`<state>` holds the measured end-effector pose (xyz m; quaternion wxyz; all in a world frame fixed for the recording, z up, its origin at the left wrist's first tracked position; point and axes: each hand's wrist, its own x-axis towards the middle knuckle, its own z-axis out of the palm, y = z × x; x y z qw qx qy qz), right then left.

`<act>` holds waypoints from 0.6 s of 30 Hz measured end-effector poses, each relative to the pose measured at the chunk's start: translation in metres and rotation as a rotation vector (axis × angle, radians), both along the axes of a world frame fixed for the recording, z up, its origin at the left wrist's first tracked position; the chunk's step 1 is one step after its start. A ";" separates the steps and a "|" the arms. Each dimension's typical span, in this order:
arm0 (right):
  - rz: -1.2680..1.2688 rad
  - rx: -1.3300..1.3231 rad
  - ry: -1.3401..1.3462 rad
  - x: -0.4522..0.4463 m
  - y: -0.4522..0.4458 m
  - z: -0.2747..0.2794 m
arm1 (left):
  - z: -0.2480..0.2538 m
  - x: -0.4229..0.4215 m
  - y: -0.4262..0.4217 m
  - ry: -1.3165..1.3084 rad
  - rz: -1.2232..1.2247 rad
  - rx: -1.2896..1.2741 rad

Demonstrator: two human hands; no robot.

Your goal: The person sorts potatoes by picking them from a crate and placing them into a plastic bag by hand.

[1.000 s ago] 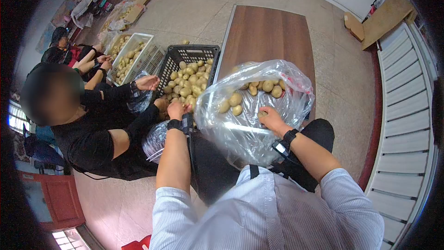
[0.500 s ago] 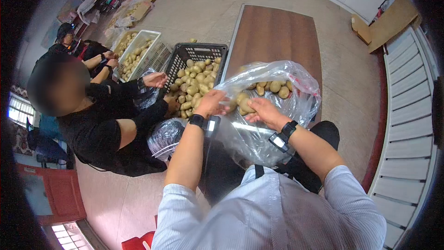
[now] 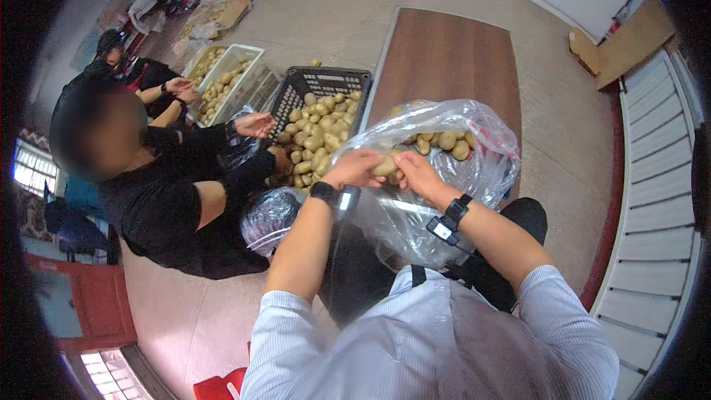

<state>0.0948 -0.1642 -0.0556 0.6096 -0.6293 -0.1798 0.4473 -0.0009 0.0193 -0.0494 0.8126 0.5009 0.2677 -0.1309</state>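
My left hand (image 3: 357, 169) and my right hand (image 3: 418, 175) meet over the near side of a clear plastic bag (image 3: 474, 170). Between them is a potato (image 3: 386, 167), with the fingers of both hands closed on it. Several potatoes (image 3: 447, 141) lie inside the open bag, which rests on the near end of a brown table (image 3: 452, 59). Left of the bag, a black crate (image 3: 300, 89) holds many potatoes (image 3: 318, 130). A co-worker's hand (image 3: 255, 125) is held over the crate's left side, and that person's other hand reaches into it.
The co-worker in black (image 3: 178, 192) sits close on my left, beside a bundle of clear plastic (image 3: 270, 221). Behind are white crates (image 3: 248, 74) of potatoes and another person's hands (image 3: 181, 89). Cardboard (image 3: 633, 41) leans at the right, near a white slatted panel (image 3: 648, 252).
My left hand has moved from the crate to the bag. My right hand has lifted a potato up from the bag, and both hands have come together on it. The view has shifted slightly.
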 end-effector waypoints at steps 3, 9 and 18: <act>-0.036 -0.037 -0.092 0.015 -0.012 -0.034 | 0.000 -0.002 0.012 -0.047 0.202 -0.013; -0.396 -0.299 -0.680 0.065 -0.052 -0.080 | -0.038 -0.027 0.059 -0.096 0.678 0.225; -0.363 -0.545 -1.068 0.113 -0.072 -0.060 | -0.078 -0.059 0.104 0.074 0.909 0.066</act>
